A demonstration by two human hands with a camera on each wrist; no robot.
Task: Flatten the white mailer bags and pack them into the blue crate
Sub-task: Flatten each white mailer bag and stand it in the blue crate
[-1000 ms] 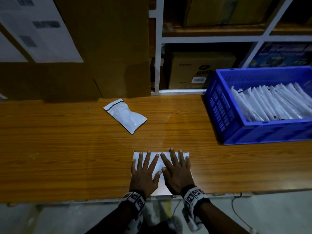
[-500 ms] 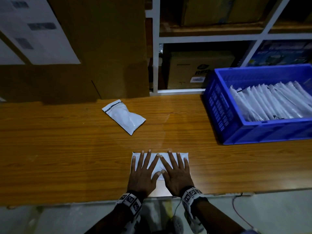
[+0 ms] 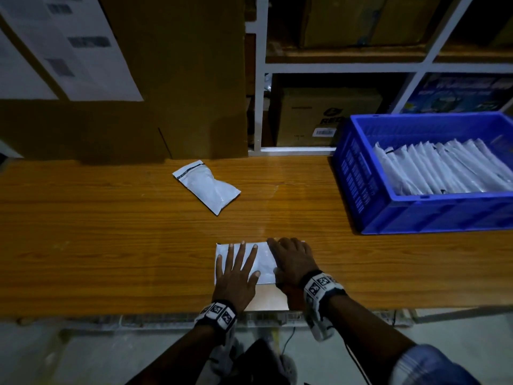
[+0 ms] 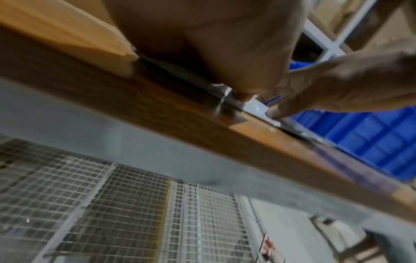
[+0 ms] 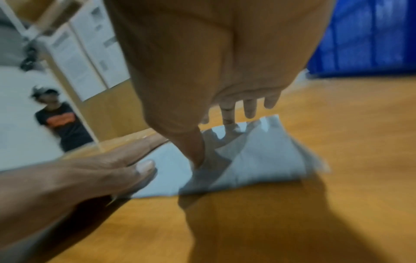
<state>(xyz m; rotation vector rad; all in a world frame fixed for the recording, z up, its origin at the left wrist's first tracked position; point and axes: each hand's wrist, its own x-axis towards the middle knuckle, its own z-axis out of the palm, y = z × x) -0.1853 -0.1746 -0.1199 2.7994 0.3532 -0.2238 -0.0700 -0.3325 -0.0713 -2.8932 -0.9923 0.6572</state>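
Observation:
A white mailer bag lies flat near the front edge of the wooden table. My left hand presses on its left half, palm down and fingers spread. My right hand arches over its right half. The thumb tip touches the mailer bag and the fingers point down at its far edge. A second, puffy mailer bag lies farther back on the table, left of centre. The blue crate at the right holds several flattened bags standing in a row.
Big cardboard boxes and a white shelf frame rise behind the table. The table's front edge is just below my wrists, with wire mesh underneath. A person stands far off to the left.
My right hand has slid to the bag's right end and risen from flat to arched. My left hand still presses flat on the bag.

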